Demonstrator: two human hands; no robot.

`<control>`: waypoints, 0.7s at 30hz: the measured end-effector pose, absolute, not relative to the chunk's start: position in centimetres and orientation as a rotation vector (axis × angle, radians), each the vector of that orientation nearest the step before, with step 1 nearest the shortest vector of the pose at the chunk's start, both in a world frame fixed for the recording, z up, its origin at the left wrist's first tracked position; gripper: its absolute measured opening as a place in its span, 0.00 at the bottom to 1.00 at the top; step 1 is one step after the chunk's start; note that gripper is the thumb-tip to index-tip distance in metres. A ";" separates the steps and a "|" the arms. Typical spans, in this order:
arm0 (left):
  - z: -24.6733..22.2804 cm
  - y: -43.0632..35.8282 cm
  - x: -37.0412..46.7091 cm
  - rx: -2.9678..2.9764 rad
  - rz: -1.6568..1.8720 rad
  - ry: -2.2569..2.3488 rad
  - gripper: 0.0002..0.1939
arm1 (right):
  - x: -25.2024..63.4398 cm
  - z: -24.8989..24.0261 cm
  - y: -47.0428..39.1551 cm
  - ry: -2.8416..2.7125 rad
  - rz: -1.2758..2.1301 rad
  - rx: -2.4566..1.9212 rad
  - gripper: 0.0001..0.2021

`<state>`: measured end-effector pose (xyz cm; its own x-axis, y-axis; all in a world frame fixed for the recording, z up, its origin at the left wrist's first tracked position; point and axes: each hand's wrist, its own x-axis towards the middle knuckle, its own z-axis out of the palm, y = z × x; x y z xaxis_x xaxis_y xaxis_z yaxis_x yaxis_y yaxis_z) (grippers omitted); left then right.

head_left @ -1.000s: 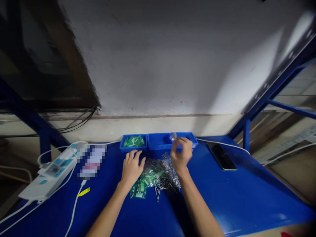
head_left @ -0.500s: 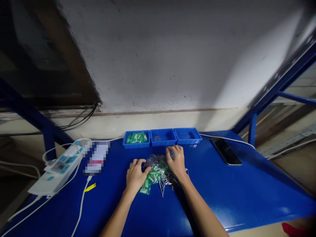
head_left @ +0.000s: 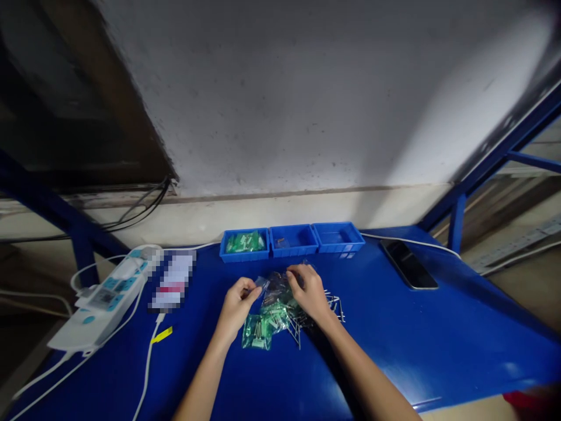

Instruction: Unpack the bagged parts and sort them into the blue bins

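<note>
My left hand [head_left: 237, 305] is closed in a pinch on a small clear plastic bag [head_left: 263, 284]. My right hand [head_left: 309, 292] reaches over the back of a pile, thumb and fingers drawn together; what they hold is hidden. Beneath and between the hands lie green-tinted plastic bags [head_left: 257, 333] with small metal and pale parts inside. Clear bags [head_left: 277, 282] with dark small parts sit behind them. Thin bent metal rods [head_left: 338, 308] stick out to the right of the pile, partly covered by my right hand.
Along the back stand three blue bins: the left bin [head_left: 244, 256] holds green bags, the middle bin [head_left: 294, 252] a small clear bag, beside the right bin [head_left: 339, 248]. A black phone [head_left: 408, 264] lies right. A white power strip [head_left: 103, 301], cables and a pixelated phone-like object [head_left: 172, 280] occupy the left.
My left hand has closed from an open curl onto a clear bag and lifted it slightly. My right hand has shifted left and down over the pile, uncovering more rods.
</note>
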<state>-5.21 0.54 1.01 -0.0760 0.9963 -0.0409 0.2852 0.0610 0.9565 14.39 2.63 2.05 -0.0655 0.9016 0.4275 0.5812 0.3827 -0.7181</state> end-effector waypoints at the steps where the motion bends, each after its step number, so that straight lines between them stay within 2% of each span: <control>1: 1.2 0.5 -5.0 1.223 1.115 1.413 0.12 | 14.1 2.2 2.4 -1.730 0.528 -1.284 0.10; 4: 1.5 0.2 -4.2 1.007 1.182 1.212 0.16 | 13.0 2.7 1.4 -1.579 0.847 -1.231 0.13; 7: 1.4 -0.1 -3.7 1.053 1.234 1.127 0.11 | 11.8 2.9 0.5 -1.333 1.282 -1.127 0.17; 10: 0.9 -0.2 -3.6 1.177 1.302 1.120 0.10 | 10.9 2.9 0.1 -1.120 1.515 -0.995 0.17; 15: 0.2 -0.1 -3.8 1.273 1.309 1.155 0.09 | 10.8 2.4 0.2 -1.011 1.505 -0.938 0.19; 19: 0.3 0.0 -4.0 1.192 1.263 1.209 0.05 | 11.2 2.1 0.5 -1.124 1.294 -1.062 0.18; 21: 0.7 -0.1 -4.1 1.109 1.195 1.225 0.06 | 11.5 2.1 0.5 -1.205 1.161 -1.110 0.17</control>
<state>-4.05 -0.09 0.69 -0.0226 0.9971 -0.0732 -0.0486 0.0720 0.9962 11.46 0.53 2.15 0.0120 0.9960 0.0887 -0.0518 0.0892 -0.9947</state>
